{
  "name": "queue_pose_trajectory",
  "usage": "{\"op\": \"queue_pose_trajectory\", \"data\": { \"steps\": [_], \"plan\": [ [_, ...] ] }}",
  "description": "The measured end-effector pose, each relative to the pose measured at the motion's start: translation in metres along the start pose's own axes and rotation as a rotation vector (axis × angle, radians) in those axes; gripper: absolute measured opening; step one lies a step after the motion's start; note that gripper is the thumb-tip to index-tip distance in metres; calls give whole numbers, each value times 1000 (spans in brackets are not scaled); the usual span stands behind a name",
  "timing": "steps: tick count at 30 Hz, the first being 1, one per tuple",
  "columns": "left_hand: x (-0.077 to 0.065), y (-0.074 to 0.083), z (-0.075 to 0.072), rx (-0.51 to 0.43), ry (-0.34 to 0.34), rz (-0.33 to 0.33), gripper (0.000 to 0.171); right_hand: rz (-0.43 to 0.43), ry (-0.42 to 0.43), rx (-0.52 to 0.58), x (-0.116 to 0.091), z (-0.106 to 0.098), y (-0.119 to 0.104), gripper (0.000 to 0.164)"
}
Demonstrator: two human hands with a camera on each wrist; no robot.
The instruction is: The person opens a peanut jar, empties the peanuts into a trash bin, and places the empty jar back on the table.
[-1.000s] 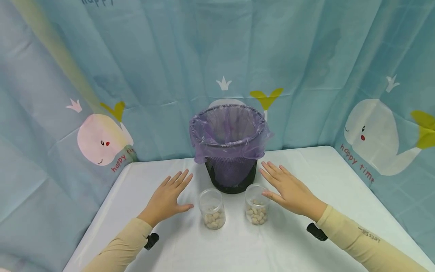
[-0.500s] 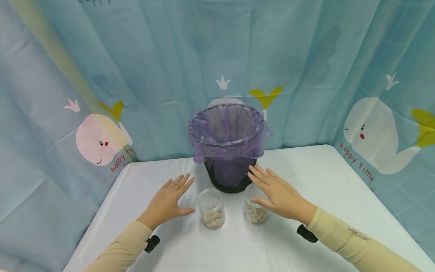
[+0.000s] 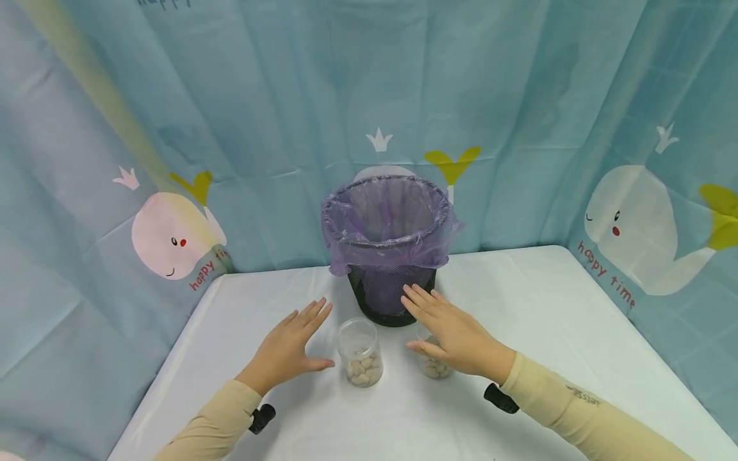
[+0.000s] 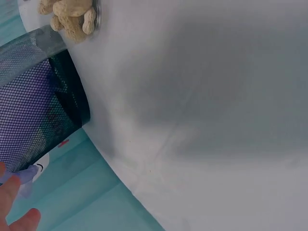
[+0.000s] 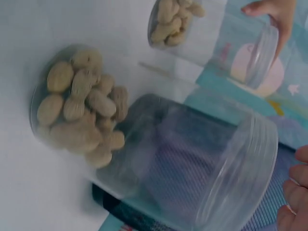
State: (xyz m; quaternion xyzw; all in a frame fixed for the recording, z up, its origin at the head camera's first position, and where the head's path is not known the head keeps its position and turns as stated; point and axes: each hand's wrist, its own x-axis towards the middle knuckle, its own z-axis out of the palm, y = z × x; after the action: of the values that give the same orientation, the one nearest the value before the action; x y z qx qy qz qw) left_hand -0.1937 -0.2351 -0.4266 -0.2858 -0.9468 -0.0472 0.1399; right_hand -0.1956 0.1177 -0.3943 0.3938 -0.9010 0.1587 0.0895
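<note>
Two clear jars, each partly filled with unshelled peanuts, stand upright side by side in the head view. My left hand is beside the left jar, fingers straight and thumb stretched toward it, with a gap between. My right hand hovers over the right jar with straight fingers and hides much of it. In the right wrist view that jar fills the middle, its peanuts at the bottom, and several fingertips show beyond its rim. Neither hand holds anything.
Behind the jars stands a black mesh wastebasket lined with a purple bag. All rest on a white-covered table. A blue patterned curtain closes off the back and both sides.
My right hand has moved left and slightly nearer, from beside the right jar to in front of it. My left hand has shifted only slightly; the jars have not moved.
</note>
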Motion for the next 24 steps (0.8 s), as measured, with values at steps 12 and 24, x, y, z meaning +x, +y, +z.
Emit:
{"op": "queue_pose_trajectory", "data": {
  "steps": [12,24],
  "plan": [
    [-5,13,9,-145,-79,-106,97,-78,29,26,8,13,-17,76],
    [-9,24,20,-289,-99,-208,97,-115,40,86,20,21,-35,80]
  ]
}}
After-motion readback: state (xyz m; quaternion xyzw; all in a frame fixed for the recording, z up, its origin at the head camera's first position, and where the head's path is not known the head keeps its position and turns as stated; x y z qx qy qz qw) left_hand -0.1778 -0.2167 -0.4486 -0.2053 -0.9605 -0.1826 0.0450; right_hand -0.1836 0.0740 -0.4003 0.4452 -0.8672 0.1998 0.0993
